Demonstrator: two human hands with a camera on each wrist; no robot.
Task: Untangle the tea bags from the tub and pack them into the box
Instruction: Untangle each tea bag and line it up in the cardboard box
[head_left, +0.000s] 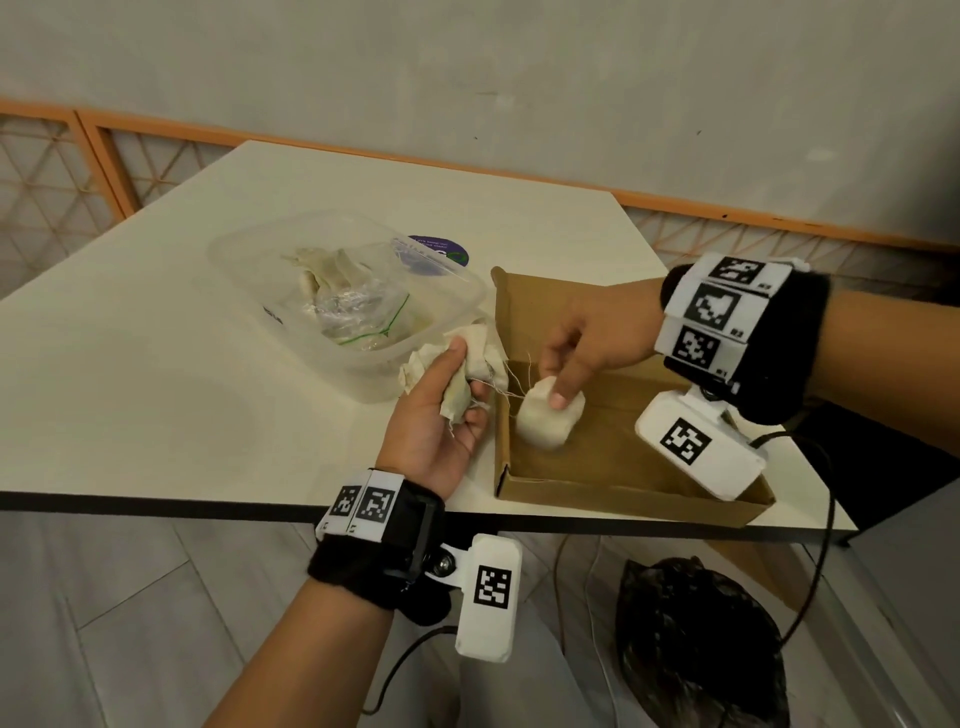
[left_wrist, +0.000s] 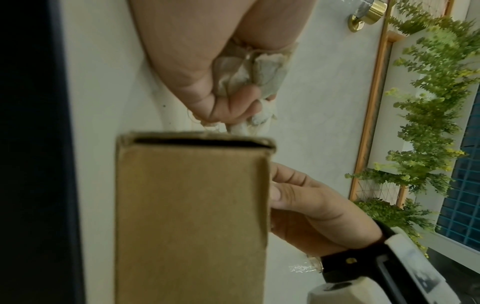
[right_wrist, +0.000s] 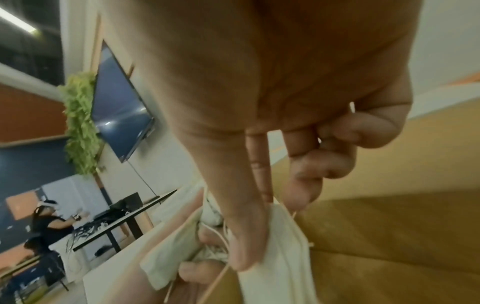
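Note:
My left hand grips a tangled clump of tea bags between the clear plastic tub and the cardboard box. The left wrist view shows the fingers curled round that clump just beyond the box wall. Over the box, my right hand pinches a single tea bag low inside it. In the right wrist view, the thumb is on that bag. Thin strings run from the clump toward it. More tea bags lie in the tub.
A crumpled clear zip bag lies in the tub, and a purple round label sits behind it. The box sits at the near edge of the white table. A black plastic bag lies on the floor below.

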